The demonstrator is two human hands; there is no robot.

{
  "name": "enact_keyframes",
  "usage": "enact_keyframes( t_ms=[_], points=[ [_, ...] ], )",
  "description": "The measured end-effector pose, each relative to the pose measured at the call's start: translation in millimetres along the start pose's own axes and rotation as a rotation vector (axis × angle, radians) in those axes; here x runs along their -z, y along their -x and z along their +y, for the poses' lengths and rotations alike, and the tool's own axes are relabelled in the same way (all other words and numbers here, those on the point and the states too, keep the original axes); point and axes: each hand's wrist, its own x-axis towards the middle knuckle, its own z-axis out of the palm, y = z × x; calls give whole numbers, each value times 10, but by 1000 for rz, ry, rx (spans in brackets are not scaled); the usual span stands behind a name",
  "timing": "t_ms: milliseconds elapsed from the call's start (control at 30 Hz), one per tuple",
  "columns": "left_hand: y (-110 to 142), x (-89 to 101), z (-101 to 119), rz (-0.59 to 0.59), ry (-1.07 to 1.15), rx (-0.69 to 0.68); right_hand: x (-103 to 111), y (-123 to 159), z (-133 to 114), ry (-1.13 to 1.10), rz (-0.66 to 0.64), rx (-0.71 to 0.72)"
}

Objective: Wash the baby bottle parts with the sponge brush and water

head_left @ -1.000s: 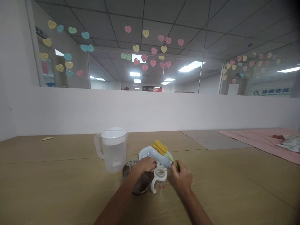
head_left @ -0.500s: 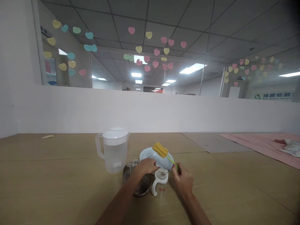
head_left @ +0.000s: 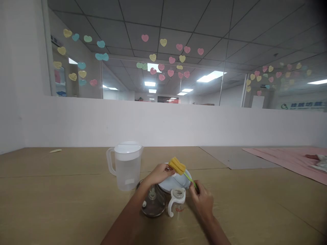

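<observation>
My right hand (head_left: 203,198) is closed around the green handle of a bottle brush with a yellow sponge head (head_left: 177,165), which is raised over a white bowl (head_left: 170,185). My left hand (head_left: 160,174) is at the bowl's left side, its fingers closed on a small white ring-like piece (head_left: 174,174) against the sponge; my fingers partly hide it. In front of the bowl stands a clear baby bottle (head_left: 178,204) with a white handle, upright and uncapped. Left of it, under my left forearm, lies a dark round metal tray (head_left: 154,212) holding small clear and white parts.
A translucent pitcher (head_left: 128,172) of water stands behind the tray, to the left. At the far right a pink cloth (head_left: 281,156) covers the table. A white wall (head_left: 163,124) with a window above closes off the back.
My left hand has risen slightly from the bowl and now holds the white piece at the sponge. My right hand keeps the brush in nearly the same place. The view has tilted slightly.
</observation>
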Motion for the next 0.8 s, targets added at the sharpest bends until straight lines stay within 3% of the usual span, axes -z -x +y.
enact_keyframes(
  t_ms=[233, 433, 533, 667, 800],
  points=[
    [174, 119, 302, -18, 361, -74, -8, -9, 20, 84, 16, -110],
    [121, 35, 270, 256, 207, -89, -26, -4, 38, 92, 16, -64],
    [84, 12, 238, 329, 208, -56, -45, 0, 48, 131, 48, 0],
    [63, -5, 221, 359, 244, -78, -68, 17, 28, 122, 77, 196],
    [85, 12, 187, 415, -9, -121, -49, 26, -4, 70, 112, 329]
  ],
)
